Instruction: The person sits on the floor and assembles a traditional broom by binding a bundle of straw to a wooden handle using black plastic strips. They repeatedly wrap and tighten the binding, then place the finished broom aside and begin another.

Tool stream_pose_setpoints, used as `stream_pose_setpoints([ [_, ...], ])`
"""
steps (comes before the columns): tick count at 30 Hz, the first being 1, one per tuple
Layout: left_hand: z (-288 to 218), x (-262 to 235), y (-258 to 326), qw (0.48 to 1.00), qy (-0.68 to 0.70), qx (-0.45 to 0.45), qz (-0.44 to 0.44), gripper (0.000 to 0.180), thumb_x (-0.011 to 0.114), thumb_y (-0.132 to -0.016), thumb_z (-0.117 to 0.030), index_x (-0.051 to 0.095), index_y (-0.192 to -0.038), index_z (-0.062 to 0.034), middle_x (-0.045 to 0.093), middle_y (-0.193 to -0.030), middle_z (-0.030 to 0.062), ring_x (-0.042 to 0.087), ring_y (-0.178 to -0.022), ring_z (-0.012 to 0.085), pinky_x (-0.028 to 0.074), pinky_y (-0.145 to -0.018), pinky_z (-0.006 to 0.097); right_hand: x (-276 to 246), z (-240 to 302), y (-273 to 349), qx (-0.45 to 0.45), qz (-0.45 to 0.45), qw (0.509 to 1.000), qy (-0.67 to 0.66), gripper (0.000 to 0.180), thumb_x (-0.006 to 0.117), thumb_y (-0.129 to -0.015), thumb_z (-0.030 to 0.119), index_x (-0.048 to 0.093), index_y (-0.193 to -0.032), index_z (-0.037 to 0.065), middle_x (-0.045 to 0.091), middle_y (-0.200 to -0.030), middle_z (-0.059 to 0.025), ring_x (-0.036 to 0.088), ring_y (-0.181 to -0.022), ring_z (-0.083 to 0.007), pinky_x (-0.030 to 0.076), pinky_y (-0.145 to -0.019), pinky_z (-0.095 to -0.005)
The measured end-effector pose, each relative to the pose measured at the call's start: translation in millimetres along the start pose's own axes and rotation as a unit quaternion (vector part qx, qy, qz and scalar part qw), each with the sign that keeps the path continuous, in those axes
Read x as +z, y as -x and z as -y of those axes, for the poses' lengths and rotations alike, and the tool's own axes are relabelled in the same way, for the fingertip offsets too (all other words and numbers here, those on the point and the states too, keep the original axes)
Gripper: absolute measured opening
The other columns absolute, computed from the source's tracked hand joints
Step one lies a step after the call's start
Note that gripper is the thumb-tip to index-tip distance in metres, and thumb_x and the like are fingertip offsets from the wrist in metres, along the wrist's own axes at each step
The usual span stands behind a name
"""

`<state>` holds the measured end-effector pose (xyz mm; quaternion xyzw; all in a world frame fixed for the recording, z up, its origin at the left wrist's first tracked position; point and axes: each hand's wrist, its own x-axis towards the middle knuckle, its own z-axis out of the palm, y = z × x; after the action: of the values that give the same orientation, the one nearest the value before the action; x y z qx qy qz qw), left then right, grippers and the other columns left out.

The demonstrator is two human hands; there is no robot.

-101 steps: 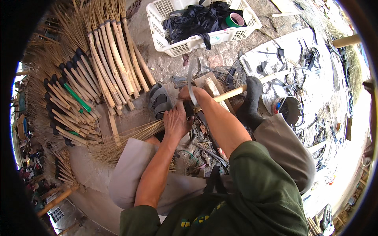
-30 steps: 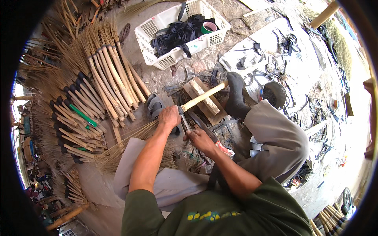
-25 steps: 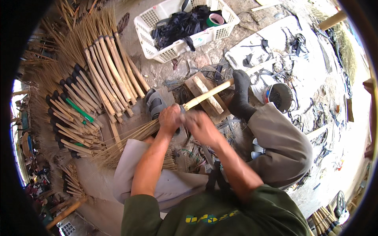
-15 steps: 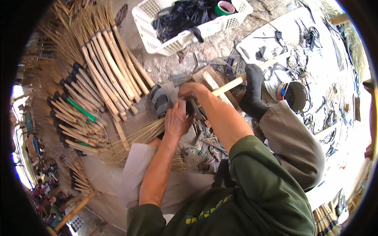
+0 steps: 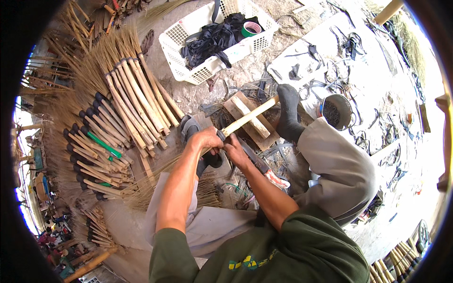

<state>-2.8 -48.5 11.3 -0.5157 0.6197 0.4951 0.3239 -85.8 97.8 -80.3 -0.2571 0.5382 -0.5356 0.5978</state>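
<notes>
Both hands [image 5: 222, 144] apparently around broom handle [image 5: 247, 116]

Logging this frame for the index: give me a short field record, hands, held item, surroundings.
left hand: gripping the broom where handle meets bristles
right hand: closed on the same joint, touching the left
broom handle: pale wood, resting on a wooden block
near: sock foot beside the block
left side: finished brooms laid in rows
top: white basket with black straps
</notes>
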Motion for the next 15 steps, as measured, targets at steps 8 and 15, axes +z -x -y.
stream_pose_setpoints([
  [8, 2, 4, -3, 0.999, 0.022, -0.004, -0.023, 0.022, 0.069, -0.079, -0.015, 0.071, -0.085, 0.0056, 0.073, -0.077, 0.0173, 0.073, -0.065, 0.0244, 0.058, -0.055, 0.036, -24, 4, -12, -0.071, -0.002, 0.966, 0.251, 0.026, 0.056, -0.101, 0.025, 0.057, -0.1, -0.001, 0.061, -0.089, -0.0168, 0.059, -0.085, -0.0268, 0.048, -0.081, -0.0396],
  [15, 1, 51, 15, 0.902, -0.167, 0.067, -0.392, 0.02, 0.067, -0.079, -0.014, 0.074, -0.091, 0.0007, 0.072, -0.094, 0.0259, 0.072, -0.092, 0.0405, 0.057, -0.083, 0.047, -5, 19, 0, -0.018, -0.054, 0.97, 0.235, 0.036, 0.058, -0.1, 0.031, 0.059, -0.096, -0.004, 0.065, -0.095, -0.0295, 0.064, -0.093, -0.0466, 0.049, -0.08, -0.0501],
])
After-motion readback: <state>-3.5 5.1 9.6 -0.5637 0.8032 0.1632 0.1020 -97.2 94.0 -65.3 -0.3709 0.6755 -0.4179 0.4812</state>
